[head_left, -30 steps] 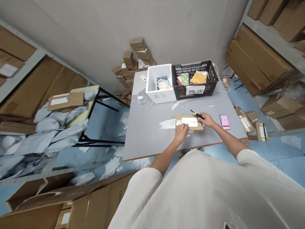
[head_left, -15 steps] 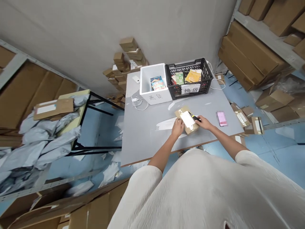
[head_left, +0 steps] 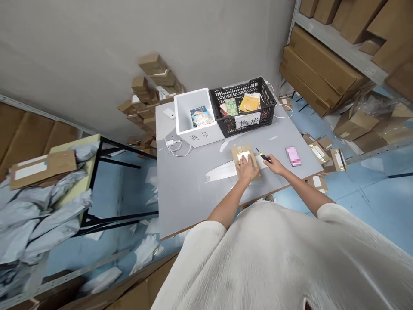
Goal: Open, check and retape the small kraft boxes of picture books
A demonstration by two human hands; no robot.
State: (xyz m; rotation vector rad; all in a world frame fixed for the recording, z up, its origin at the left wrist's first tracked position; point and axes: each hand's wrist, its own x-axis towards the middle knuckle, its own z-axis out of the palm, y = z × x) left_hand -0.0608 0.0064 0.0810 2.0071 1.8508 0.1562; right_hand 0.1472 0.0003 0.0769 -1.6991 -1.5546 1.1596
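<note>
A taped cardboard box with a white label lies on the grey table, its long side now pointing away from me. My left hand rests flat on top of the box with its fingers stretched over the label. In my right hand is a yellow and black utility knife, gripped just right of the box. Its blade points up and to the left, apart from the cardboard. A pink-screened phone lies to the right of that hand.
A white foam box holding booklets stands at the table's back, beside a black plastic crate with more packets. White cables lie at the left. Grey mailing bags cover a side table; cartons fill the right shelf.
The box has turned from lying sideways to pointing away from me. My left hand has moved from its near edge onto its top. The knife has shifted off the box to its right.
</note>
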